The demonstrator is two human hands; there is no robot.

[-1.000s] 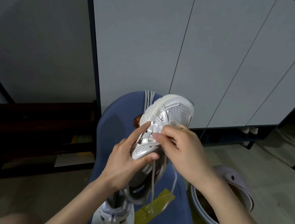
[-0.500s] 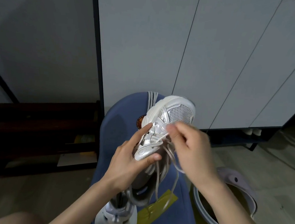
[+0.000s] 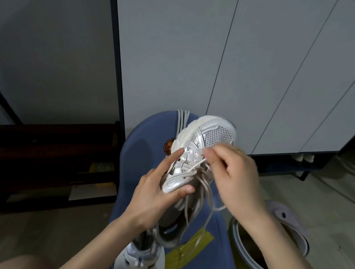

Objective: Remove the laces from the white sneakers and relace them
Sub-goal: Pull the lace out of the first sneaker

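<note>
The left hand (image 3: pixel 156 194) grasps the white sneaker (image 3: pixel 194 157), held toe-up above the blue chair (image 3: pixel 140 152). The right hand (image 3: pixel 235 178) pinches the lace (image 3: pixel 195 168) near the eyelets; its fingertips hide the exact grip. A second sneaker (image 3: pixel 139 262) is partly cut off below.

The right hand (image 3: pixel 236 178) covered the far side of the held sneaker (image 3: pixel 194 157), so where its grip met the lace (image 3: pixel 198 165) sat behind curled fingers, and motion blur softened the fingertips and the loose lace strands. The left hand (image 3: pixel 156 194) hid the near sidewall beneath its palm, while the 2nd sneaker (image 3: pixel 139 262) was cut off by the bottom edge and partly hidden behind the left forearm. The round emblem (image 3: pixel 168 147) on the blue chair (image 3: pixel 141 144) was half-hidden and too small to read, and the bin (image 3: pixel 288 227) was partly blocked by the right forearm.
</note>
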